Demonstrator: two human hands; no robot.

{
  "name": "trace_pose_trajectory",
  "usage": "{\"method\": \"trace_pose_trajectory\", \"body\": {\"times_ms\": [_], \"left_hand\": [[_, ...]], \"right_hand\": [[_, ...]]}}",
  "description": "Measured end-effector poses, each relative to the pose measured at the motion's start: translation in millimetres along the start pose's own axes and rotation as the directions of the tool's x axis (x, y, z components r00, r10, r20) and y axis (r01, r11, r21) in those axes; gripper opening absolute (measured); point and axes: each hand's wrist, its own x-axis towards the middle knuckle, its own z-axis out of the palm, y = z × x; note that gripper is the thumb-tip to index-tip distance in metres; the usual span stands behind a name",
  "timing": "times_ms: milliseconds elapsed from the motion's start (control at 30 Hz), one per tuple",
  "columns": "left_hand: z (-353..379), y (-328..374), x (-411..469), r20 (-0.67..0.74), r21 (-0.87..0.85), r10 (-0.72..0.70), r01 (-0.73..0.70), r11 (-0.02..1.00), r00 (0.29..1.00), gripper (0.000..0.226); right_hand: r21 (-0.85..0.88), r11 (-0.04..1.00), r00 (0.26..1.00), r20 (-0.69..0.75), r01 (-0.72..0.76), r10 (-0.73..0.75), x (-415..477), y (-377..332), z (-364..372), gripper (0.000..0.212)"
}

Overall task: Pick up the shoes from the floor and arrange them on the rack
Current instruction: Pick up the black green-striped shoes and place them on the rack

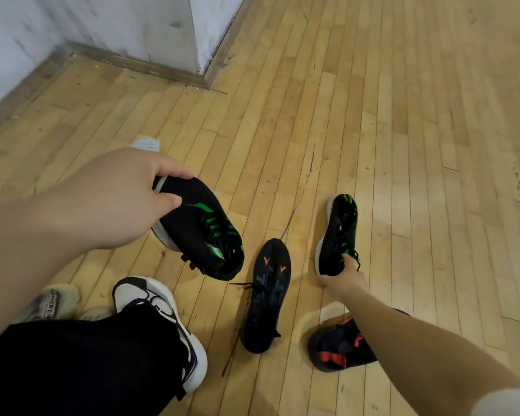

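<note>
My left hand grips the heel end of a black shoe with green stripes and holds it above the floor. My right hand grips the heel of its matching black and green shoe, whose toe points away from me. A black shoe with orange marks lies on the wooden floor between them. Under my right forearm sits a black shoe with red accents. No rack is in view.
My own foot in a white and black sneaker and a dark trouser leg fill the lower left. A pale printed shoe lies at the left edge. A white wall corner with a baseboard stands ahead.
</note>
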Motion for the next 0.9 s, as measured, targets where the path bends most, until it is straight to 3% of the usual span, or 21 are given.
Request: {"method": "trace_pose_trajectory", "body": {"times_ms": [267,433,533,700,800,900], "left_hand": [[-13.9,-12.9,-2.3,-0.062,-0.009,-0.036,0.035,0.999,0.997,0.037],[-19.5,-29.9,-8.6,-0.067,-0.041,-0.075,0.072,0.997,0.995,0.036],[-25.6,-36.6,-13.6,-0.045,-0.052,-0.088,0.085,0.995,0.995,0.036],[-40.1,-37.0,-27.4,-0.001,-0.160,-0.045,0.044,0.986,0.999,0.038],[-48.2,-30.9,-40.8,-0.025,-0.277,-0.034,0.026,0.960,0.999,0.045],[-55.1,-22.2,-62.6,-0.096,-0.366,-0.015,-0.021,0.930,0.995,0.034]], "right_hand": [[0.370,0.921,0.987,-0.054,-0.123,0.153,-7.5,-16.9,29.5,0.091],[0.521,0.846,0.984,-0.061,-0.113,0.169,-12.5,-28.9,28.8,0.080],[0.513,0.856,0.978,-0.143,-0.061,0.155,-28.4,-43.7,10.8,0.064],[0.341,0.895,0.921,-0.356,0.287,-0.159,-77.0,-75.3,-56.0,0.047],[0.308,0.822,0.834,-0.454,0.478,-0.315,-118.9,-107.2,-95.2,0.038],[0.233,0.734,0.740,-0.447,0.638,-0.502,-166.2,-147.6,-121.0,0.031]]}}
